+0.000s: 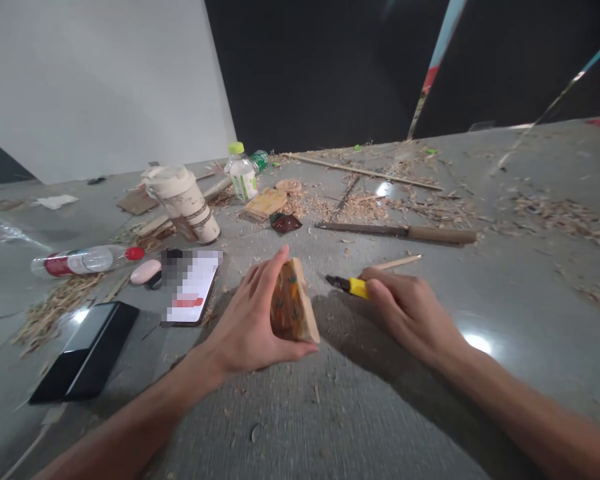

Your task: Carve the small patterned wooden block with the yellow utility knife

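My left hand (250, 317) is closed round a small wood block (291, 303), thumb at its near edge and fingers at the far one. Dark and yellow markings show on the block's brown face; its right side is pale bare wood. In my right hand (405, 300) is a yellow utility knife (357, 287), its dark tip pointing left toward the block, with a gap between them. Just beyond my right fingers lies a pencil-like pale stick (401, 261). Farther off rests a file (363, 229) with a wooden handle.
Left of the block lie a phone (193, 293), a black box-like device (87, 353) and a plastic bottle (93, 260). Behind stand a lidded cup (185, 203) and a green-capped bottle (241, 175). Wood shavings (365, 208) litter the grey surface.
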The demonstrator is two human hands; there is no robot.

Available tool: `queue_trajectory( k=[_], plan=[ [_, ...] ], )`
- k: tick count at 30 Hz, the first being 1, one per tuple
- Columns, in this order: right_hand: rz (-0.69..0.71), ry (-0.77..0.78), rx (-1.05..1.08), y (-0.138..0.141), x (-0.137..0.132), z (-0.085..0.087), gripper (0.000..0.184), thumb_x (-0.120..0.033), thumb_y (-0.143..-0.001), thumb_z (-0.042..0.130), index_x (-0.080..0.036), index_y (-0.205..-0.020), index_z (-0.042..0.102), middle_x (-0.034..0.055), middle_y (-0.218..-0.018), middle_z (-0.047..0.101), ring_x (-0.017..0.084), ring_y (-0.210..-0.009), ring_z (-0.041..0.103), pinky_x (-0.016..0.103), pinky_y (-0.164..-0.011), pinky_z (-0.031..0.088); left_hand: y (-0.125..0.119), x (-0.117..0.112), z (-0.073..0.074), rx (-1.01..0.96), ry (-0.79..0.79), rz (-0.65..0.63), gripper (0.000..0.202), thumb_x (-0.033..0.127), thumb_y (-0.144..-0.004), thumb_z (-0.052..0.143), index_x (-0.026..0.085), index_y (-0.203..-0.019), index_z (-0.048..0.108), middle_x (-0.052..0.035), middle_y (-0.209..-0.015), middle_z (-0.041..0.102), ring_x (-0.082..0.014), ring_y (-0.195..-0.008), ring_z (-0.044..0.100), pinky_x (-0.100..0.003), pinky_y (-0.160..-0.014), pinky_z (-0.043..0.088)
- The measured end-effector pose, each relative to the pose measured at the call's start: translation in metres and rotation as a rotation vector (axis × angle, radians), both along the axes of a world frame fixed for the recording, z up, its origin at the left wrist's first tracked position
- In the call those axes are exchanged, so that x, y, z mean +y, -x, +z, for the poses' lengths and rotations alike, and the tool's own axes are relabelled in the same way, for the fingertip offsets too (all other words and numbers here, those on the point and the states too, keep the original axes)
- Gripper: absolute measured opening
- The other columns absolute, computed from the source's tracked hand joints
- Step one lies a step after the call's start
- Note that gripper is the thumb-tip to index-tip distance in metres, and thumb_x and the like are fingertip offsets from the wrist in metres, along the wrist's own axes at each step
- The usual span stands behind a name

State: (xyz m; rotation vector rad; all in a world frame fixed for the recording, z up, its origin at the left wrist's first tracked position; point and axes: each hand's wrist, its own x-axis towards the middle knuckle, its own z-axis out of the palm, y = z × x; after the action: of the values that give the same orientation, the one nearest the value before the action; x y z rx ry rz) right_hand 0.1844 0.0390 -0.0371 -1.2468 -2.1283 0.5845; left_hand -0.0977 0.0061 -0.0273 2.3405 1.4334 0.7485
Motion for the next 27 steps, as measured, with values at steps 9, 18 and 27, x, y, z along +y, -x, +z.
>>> queue_trajectory(
  k=[9,18,27],
  plan=[
    [0.161,-0.029,-0.071,0.001,-0.006,0.003,0.052,-0.05,-0.112,0.035,-0.024,-0.07,0.054,0.0012,-0.063,0.056,0.015,-0.056,0.05,0.031,-0.058,0.033,-0.002,-0.006,-0.002,-0.071,0.047,-0.052,0.142,0.042,-0.066,0.094,0.034,-0.171,-0.001,-0.0193,-0.171,0.032,-0.0472,-0.154,0.038,-0.07,-0.12,0.04],
    [0.338,-0.037,-0.132,0.001,-0.006,0.004,0.061,-0.069,-0.108,0.035,-0.021,-0.084,0.062,0.0038,-0.073,0.062,0.015,-0.063,0.052,0.031,-0.06,0.032,-0.003,-0.002,-0.002,-0.103,0.213,-0.036,0.15,0.044,-0.063,0.095,0.036,-0.17,-0.011,-0.0188,-0.173,0.028,-0.0477,-0.154,0.038,-0.072,-0.123,0.035],
    [0.333,0.005,-0.157,0.005,-0.007,0.002,0.054,-0.07,-0.106,0.045,-0.022,-0.086,0.062,0.0042,-0.077,0.065,0.015,-0.063,0.054,0.031,-0.058,0.032,0.0,0.005,-0.008,-0.124,0.32,-0.054,0.152,0.048,-0.065,0.094,0.033,-0.17,-0.014,-0.0212,-0.174,0.025,-0.0478,-0.158,0.033,-0.075,-0.125,0.029]
  ],
)
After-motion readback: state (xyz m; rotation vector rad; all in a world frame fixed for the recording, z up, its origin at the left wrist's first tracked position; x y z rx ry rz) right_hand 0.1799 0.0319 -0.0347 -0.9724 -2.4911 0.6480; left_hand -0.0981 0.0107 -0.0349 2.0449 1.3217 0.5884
